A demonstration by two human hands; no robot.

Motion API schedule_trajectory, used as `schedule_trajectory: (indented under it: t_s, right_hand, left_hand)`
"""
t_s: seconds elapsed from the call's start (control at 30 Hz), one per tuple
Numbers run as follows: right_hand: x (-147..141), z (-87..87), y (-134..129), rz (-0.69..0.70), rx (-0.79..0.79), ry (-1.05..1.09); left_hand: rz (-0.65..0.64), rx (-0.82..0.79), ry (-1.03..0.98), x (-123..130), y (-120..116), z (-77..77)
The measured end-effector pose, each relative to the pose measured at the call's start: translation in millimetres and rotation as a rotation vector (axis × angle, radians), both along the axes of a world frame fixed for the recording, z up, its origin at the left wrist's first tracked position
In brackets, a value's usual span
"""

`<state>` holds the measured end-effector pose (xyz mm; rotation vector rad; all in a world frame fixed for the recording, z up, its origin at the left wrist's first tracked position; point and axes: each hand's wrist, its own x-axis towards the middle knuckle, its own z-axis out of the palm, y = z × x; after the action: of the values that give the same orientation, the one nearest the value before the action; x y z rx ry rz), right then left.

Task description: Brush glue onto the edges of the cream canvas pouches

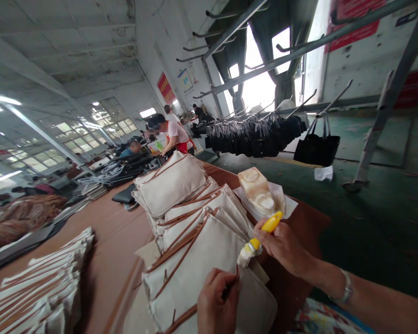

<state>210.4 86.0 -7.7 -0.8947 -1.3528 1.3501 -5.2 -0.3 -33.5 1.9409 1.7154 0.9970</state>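
Note:
My right hand is closed around a paintbrush with a yellow handle. White paste coats its bristles, which point down beside a cream-coloured bag piece with brown trim strips. My left hand is pinched at that piece, close to a thin brown strip just below the bristles; the strip's lower end is hidden by the fingers. More cream bag pieces lie overlapped in a row behind. Beyond the brush, a paste-smeared pale container sits on white paper.
Another stack of cream pieces lies left on the brown-covered table. A metal rack with black bags stands behind at right. A co-worker works beyond the table. Brown material is heaped at far left.

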Motion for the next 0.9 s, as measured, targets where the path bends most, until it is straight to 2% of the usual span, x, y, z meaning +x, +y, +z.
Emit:
schedule_trajectory:
  t_s: [0.1, 0.17, 0.27, 0.37, 0.5, 0.63, 0.73, 0.83, 0.9]
  right_hand:
    - [8, 5.7, 4, -0.052, -0.02, 0.058]
    - [12, 12.7, 5, -0.032, -0.047, 0.098]
    - [8, 23.4, 4, 0.089, -0.067, 0.105]
    - [3, 30.4, 4, 0.285, -0.142, 0.09]
    - [11, 37.7, 13, 0.531, -0.227, 0.02]
    - [20, 43.7, 24, 0.506, -0.219, 0.032]
    - [11, 40.2, 22, 0.465, -0.226, 0.077]
    - [3, 30.9, 16, 0.54, -0.256, 0.064]
    - [9, 25.7, 16, 0.58, -0.275, 0.05]
  left_hand:
    - [-0.047, 0.22, 0.165, 3, -10, -3.4]
    - [-0.084, 0.354, 0.287, 6, -15, -4.1]
    - [-0.127, 0.482, 0.413, 10, -20, -5.1]
    - [-0.129, 0.563, 0.451, 13, -24, -7.2]
    - [-0.147, 0.599, 0.459, 15, -31, -7.8]
    - [-0.19, 0.587, 0.473, 16, -35, -4.4]
    - [-0.195, 0.584, 0.464, 18, -35, -3.7]
    - [-0.167, 0.581, 0.427, 17, -34, -5.5]
    - [-0.137, 0.557, 0.407, 11, -35, -6.4]
